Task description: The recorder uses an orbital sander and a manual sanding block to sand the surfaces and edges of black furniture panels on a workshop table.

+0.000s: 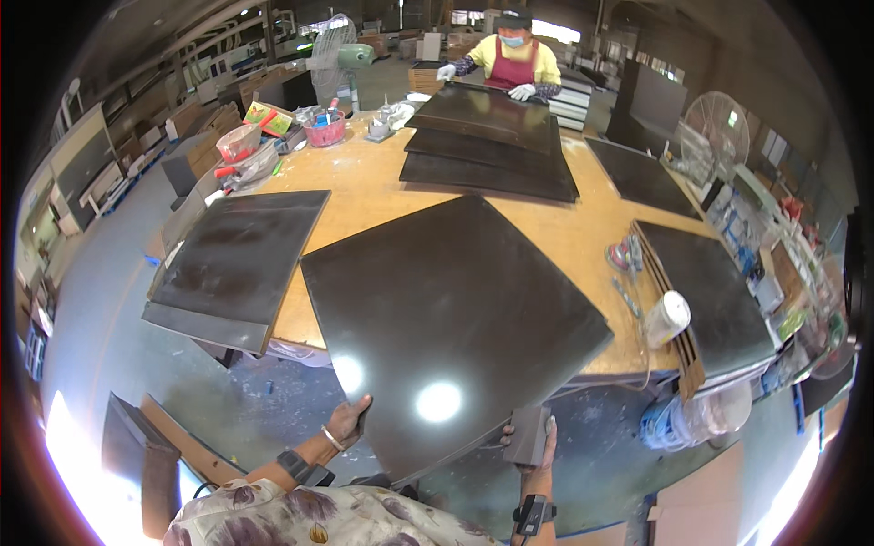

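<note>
A large dark brown panel [455, 309] lies turned at an angle on the wooden table, its near corner jutting over the front edge toward me. My left hand [346, 422] grips this panel's lower left edge, thumb on top and the other fingers mostly hidden. In my right hand [543, 450] is a grey-brown rectangular block [529, 433], which looks like a sanding block. It is held beside the panel's lower right edge; whether the two touch, I cannot tell.
More dark panels lie left [241, 255], right [710, 291] and in a far stack [492, 150]. A co-worker [514, 64] in white gloves stands behind that stack. A white roll [669, 314] and a small power tool [625, 254] sit at the table's right. Fans [332, 55] flank the table [364, 214].
</note>
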`<act>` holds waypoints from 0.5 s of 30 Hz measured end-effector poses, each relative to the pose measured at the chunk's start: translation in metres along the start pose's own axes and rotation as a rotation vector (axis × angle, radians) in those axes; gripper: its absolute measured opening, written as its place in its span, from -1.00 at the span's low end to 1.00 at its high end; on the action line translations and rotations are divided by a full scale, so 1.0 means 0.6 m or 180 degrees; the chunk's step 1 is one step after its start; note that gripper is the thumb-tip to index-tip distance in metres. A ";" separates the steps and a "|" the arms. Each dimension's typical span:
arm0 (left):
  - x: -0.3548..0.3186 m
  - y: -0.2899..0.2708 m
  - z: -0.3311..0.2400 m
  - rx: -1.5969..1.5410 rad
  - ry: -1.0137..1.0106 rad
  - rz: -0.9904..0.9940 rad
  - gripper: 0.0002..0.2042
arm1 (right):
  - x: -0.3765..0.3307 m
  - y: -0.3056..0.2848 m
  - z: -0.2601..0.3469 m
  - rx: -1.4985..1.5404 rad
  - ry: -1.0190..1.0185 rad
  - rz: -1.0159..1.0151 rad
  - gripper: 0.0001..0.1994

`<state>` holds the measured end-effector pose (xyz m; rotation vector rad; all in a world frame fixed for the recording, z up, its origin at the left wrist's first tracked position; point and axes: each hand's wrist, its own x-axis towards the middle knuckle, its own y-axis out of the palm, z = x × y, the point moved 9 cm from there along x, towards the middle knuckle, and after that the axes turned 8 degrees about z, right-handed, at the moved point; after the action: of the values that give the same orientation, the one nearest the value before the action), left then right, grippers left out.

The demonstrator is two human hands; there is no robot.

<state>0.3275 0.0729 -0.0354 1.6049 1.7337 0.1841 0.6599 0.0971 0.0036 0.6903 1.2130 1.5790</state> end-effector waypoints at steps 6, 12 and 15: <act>-0.040 0.006 0.003 0.0278 -0.0278 0.0340 -0.68 | -0.053 -0.004 -0.021 -0.0804 -0.0230 -0.0304 -0.50; -0.037 -0.064 -0.007 0.1161 -0.1038 0.0470 -0.65 | -0.140 -0.017 -0.105 -0.0769 -0.0808 -0.0946 -0.50; 0.012 -0.055 -0.040 0.0964 -0.0484 0.0844 -0.62 | -0.150 -0.012 -0.141 -0.0574 -0.1085 -0.1134 -0.50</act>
<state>0.2873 0.0821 -0.0401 2.0132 1.4808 -0.0770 0.6209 -0.0175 -0.0205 0.5622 0.8726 1.1989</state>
